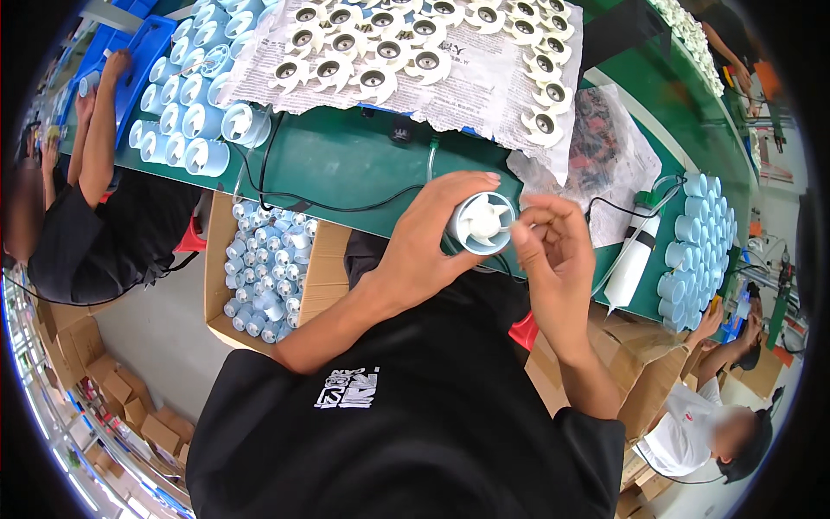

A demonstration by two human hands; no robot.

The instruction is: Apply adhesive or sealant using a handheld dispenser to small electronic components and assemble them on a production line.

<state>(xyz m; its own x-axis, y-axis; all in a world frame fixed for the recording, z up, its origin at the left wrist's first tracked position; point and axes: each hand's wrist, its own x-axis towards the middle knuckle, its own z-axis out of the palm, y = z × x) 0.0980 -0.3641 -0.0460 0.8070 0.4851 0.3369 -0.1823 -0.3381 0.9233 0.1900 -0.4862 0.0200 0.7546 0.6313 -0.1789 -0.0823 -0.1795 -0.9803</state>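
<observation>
My left hand (432, 227) is wrapped around a light blue cup-shaped housing (456, 246), its open end facing up. Inside that housing sits a white fan impeller (484, 221) with curved blades. At the housing's right rim is my right hand (553, 240), its fingers curled and the thumb and forefinger close together by the impeller. Whether anything small is between those fingertips is hidden. Beyond my hands, rows of white impellers with dark round centres (373, 79) lie on printed paper (484, 104).
Blue cups with white fans (206, 121) stand at the far left; stacked blue cups (687, 229) are at the right beside a white bottle (631, 259). A cardboard box (324, 268) of similar parts sits below the green table (346, 164). Black cable crosses the table. Co-workers sit on both sides.
</observation>
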